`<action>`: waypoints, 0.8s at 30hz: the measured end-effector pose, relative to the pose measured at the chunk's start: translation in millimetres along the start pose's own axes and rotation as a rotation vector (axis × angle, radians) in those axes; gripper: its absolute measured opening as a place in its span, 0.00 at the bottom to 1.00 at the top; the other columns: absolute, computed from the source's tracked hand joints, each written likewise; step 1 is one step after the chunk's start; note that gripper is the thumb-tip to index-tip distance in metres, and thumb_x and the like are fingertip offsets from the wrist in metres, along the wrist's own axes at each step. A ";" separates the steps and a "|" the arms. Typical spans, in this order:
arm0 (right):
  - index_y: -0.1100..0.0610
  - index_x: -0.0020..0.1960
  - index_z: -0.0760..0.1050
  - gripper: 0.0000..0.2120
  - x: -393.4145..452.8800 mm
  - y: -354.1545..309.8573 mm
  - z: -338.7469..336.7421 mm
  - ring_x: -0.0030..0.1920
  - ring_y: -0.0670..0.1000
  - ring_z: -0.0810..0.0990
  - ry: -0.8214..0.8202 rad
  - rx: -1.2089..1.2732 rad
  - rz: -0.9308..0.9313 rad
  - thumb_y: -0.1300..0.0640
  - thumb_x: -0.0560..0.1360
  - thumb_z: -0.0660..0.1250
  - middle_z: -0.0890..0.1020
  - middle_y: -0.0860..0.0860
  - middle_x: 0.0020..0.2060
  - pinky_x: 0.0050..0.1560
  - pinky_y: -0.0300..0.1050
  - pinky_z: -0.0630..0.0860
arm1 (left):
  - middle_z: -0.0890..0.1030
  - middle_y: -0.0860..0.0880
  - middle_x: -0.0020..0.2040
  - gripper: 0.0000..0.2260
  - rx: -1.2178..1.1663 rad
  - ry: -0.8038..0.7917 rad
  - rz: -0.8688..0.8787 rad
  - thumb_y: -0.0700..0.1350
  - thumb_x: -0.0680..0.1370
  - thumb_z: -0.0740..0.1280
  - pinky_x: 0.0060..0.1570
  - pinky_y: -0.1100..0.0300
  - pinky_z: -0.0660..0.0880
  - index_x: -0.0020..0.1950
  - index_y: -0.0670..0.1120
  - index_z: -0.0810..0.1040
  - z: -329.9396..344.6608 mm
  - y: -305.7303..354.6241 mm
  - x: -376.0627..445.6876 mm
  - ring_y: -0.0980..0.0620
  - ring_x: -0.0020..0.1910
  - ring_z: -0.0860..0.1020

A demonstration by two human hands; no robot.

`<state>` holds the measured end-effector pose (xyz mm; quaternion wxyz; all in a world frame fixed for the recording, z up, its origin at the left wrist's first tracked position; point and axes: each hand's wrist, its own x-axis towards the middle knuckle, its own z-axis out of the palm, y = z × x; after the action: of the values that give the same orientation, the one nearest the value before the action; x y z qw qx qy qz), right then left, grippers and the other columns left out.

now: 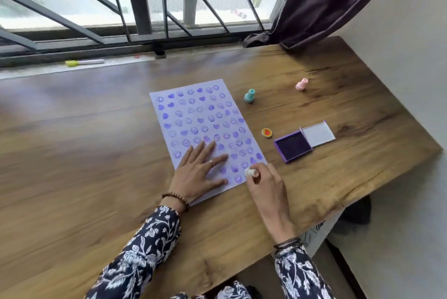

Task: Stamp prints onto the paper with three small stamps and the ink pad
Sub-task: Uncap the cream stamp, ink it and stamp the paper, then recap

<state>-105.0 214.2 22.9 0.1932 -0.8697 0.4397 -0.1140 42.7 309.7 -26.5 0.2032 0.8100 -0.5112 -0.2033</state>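
Note:
A white sheet of paper lies on the wooden table, covered with rows of purple smiley and heart prints. My left hand rests flat on its near part, fingers spread. My right hand pinches a small white stamp at the paper's near right corner; whether the stamp touches the sheet I cannot tell. A teal stamp stands upright right of the paper. A pink stamp lies farther right. The purple ink pad sits open, its white lid flipped back.
A small yellow cap with a red centre lies between the paper and the ink pad. A yellow-green marker rests on the window sill. A dark curtain hangs at the table's far right corner. The table's right edge drops off near the ink pad.

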 end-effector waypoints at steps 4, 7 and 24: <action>0.60 0.51 0.76 0.08 3.0 -3.1 -2.8 0.44 0.61 0.79 -0.047 -0.094 -0.066 0.59 0.75 0.62 0.79 0.58 0.48 0.41 0.48 0.74 | 0.49 0.55 0.77 0.28 -0.020 0.003 -0.004 0.65 0.71 0.60 0.73 0.55 0.36 0.69 0.64 0.56 1.2 0.0 1.0 0.54 0.75 0.42; 0.61 0.53 0.76 0.09 8.6 -4.2 -6.1 0.48 0.61 0.79 -0.118 -0.138 -0.103 0.59 0.76 0.60 0.79 0.59 0.51 0.45 0.51 0.74 | 0.49 0.55 0.76 0.28 -0.038 0.015 -0.002 0.64 0.71 0.61 0.73 0.55 0.36 0.69 0.64 0.57 1.9 -0.6 0.6 0.54 0.75 0.43; 0.60 0.44 0.82 0.06 57.2 32.2 -38.3 0.32 0.48 0.80 -0.289 0.650 0.329 0.60 0.67 0.73 0.83 0.54 0.34 0.40 0.42 0.80 | 0.55 0.52 0.76 0.27 -0.228 -0.020 -0.051 0.59 0.72 0.65 0.74 0.52 0.44 0.69 0.60 0.61 -16.2 7.7 4.1 0.52 0.75 0.49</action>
<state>-108.7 141.5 44.9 0.5342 -0.6882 0.4824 -0.0911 47.3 304.9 -9.4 0.2836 0.7924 -0.4658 -0.2733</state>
